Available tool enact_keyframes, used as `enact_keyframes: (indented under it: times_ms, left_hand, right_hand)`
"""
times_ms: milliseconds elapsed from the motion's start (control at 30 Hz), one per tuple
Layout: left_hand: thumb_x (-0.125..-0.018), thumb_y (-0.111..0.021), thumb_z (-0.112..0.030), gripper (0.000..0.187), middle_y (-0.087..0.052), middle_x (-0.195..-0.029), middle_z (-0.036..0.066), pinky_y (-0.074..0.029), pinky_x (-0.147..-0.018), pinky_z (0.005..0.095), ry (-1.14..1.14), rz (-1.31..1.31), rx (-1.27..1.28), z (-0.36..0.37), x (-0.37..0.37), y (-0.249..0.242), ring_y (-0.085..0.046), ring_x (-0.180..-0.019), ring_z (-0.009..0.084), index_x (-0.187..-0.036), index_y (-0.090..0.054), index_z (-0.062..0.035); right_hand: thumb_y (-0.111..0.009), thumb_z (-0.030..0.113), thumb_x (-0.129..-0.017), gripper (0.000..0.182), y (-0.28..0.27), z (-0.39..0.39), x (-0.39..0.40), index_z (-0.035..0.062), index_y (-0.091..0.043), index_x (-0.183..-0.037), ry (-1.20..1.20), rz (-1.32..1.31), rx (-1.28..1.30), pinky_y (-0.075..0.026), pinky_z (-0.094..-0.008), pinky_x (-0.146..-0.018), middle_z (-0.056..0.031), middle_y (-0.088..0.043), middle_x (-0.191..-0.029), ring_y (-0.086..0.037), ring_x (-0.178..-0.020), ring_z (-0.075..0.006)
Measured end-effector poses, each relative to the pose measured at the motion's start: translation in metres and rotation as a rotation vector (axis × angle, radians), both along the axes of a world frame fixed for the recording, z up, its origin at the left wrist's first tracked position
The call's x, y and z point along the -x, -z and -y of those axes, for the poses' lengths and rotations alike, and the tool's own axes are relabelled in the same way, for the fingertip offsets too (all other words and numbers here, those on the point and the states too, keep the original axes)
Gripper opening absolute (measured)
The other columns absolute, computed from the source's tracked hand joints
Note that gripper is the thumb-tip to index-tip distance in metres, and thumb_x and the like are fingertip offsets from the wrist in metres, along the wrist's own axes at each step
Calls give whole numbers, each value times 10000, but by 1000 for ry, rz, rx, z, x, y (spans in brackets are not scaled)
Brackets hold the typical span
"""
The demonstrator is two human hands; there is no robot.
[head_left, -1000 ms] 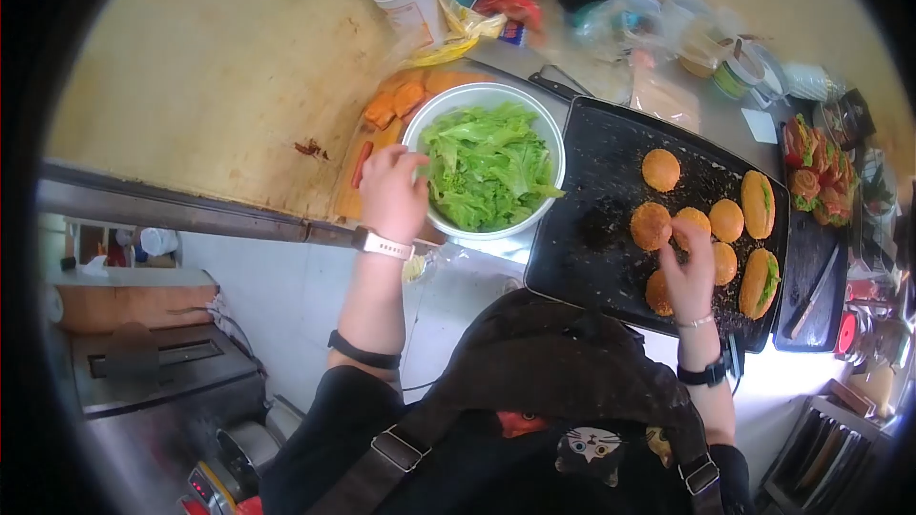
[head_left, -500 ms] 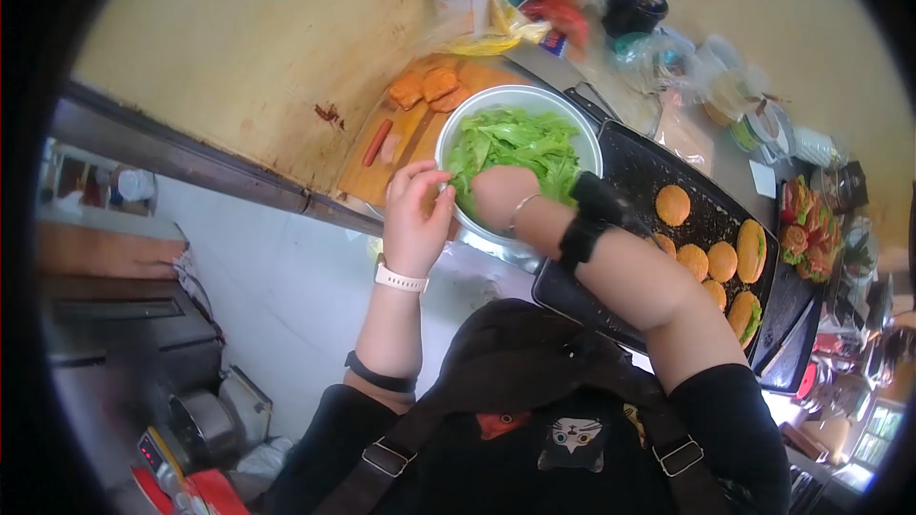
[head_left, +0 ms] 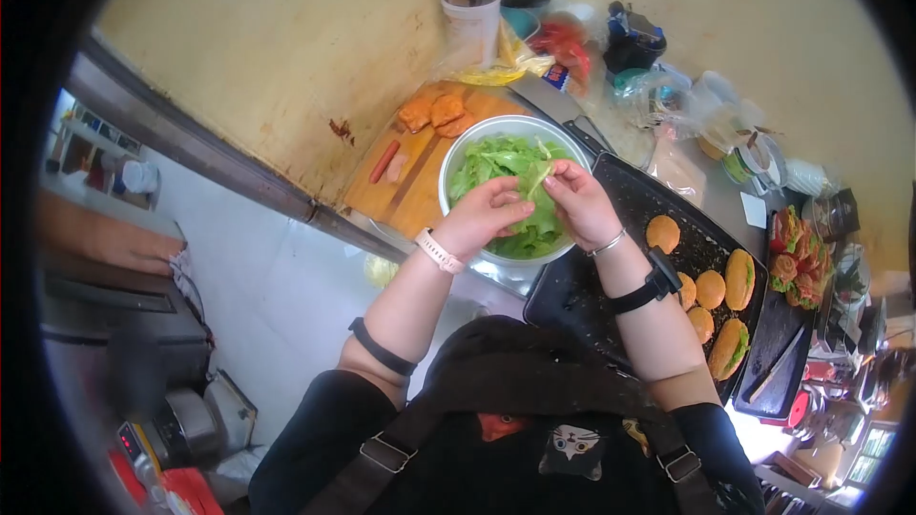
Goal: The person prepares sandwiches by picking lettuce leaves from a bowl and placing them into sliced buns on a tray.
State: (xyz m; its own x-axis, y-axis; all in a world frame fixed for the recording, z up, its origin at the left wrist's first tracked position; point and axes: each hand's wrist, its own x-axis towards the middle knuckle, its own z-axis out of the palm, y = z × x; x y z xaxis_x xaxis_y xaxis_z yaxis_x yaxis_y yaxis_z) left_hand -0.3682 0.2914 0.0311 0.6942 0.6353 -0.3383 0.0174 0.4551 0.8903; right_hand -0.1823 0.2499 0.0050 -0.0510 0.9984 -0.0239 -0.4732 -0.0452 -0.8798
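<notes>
A round metal bowl full of green lettuce stands at the middle of the counter. Over its right part my right hand pinches a lettuce leaf between thumb and fingers. My left hand is over the bowl's near left part, its fingers bent together beside the same leaf; whether they grip a piece of it is too small to tell. To the right, a black tray holds round buns and long rolls, some with lettuce inside.
Left of the bowl, a wooden board carries orange slabs and a sausage. Filled sandwiches and a knife lie at the right. Behind are a white tub and plastic bags. Another person's arm shows far left.
My right hand has come up out of the lettuce with a leaf. My left hand has moved right from the bowl's rim to over the bowl, and the view has shifted slightly.
</notes>
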Motion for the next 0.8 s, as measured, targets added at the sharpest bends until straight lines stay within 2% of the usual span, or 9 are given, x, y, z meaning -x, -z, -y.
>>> enact_keyframes:
  times_ms: [133,233,333,433,533,667,733,767,800]
  left_hand:
    - [-811,-683,-77,393,-570,-986,23,-432,-843,238,-162,-22,-268,2,-13,5,-537,-945,106,-1160,-521,1]
    - [-744,-665,23,247,-577,-1049,65,-449,-824,257,-269,-18,-513,-1,-15,11,-553,-950,155,-973,-585,-26]
    - [-663,-573,114,231,-565,-1071,96,-433,-877,315,-256,-179,-1214,-2,-8,-3,-530,-1040,242,-813,-604,-59]
    - [-591,-516,135,271,-557,-1058,107,-411,-917,361,-267,-170,-1362,2,-12,-11,-496,-1071,308,-731,-616,-75]
    - [-625,-507,133,293,-540,-1112,108,-401,-937,358,-221,-199,-1399,3,-8,-8,-489,-1101,293,-793,-629,-74]
    - [-761,-547,47,333,-486,-1232,106,-391,-958,357,-238,66,-825,-2,-2,4,-451,-1163,254,-1065,-586,-84]
    - [-832,-575,-31,378,-447,-1292,103,-396,-955,350,-219,200,-496,-2,-1,-5,-424,-1189,235,-1203,-516,-76]
    - [-869,-618,-158,462,-501,-1243,93,-423,-921,320,-211,82,-567,5,-6,-9,-476,-1128,207,-1276,-434,-42]
    - [-873,-617,-169,441,-512,-1206,89,-442,-873,303,-152,-14,-565,4,-7,-5,-498,-1081,186,-1256,-446,-34]
  right_hand:
    - [-560,84,-904,108,2,11,-8,66,-537,-1008,63,31,41,-473,-230,-769,8,-573,-980,-554,-896,-86]
    - [-516,155,-935,169,-5,16,-15,57,-524,-1073,-31,-67,38,-489,-262,-788,-27,-587,-1013,-580,-902,-128]
    - [-495,259,-947,267,-22,24,-18,54,-527,-1116,-202,-358,189,-499,-305,-787,-54,-594,-1052,-597,-906,-163]
    - [-554,251,-914,264,-37,29,-7,61,-567,-1096,-213,-277,342,-505,-302,-723,-67,-615,-1053,-618,-864,-150]
    - [-603,201,-886,254,-25,24,-5,63,-573,-1098,-149,124,303,-507,-275,-655,-37,-640,-970,-623,-782,-131]
    - [-651,166,-852,224,-11,23,0,16,-636,-1018,148,557,196,-478,-223,-631,-16,-658,-842,-600,-716,-85]
    - [-658,168,-829,194,-11,27,3,4,-638,-931,263,787,26,-481,-277,-663,-91,-647,-857,-616,-747,-160]
    - [-661,169,-818,186,-11,28,5,-1,-639,-888,317,901,-64,-483,-303,-679,-129,-641,-865,-625,-763,-197]
    - [-664,169,-813,189,-12,28,8,0,-636,-895,329,894,-87,-482,-307,-691,-140,-640,-873,-625,-778,-214]
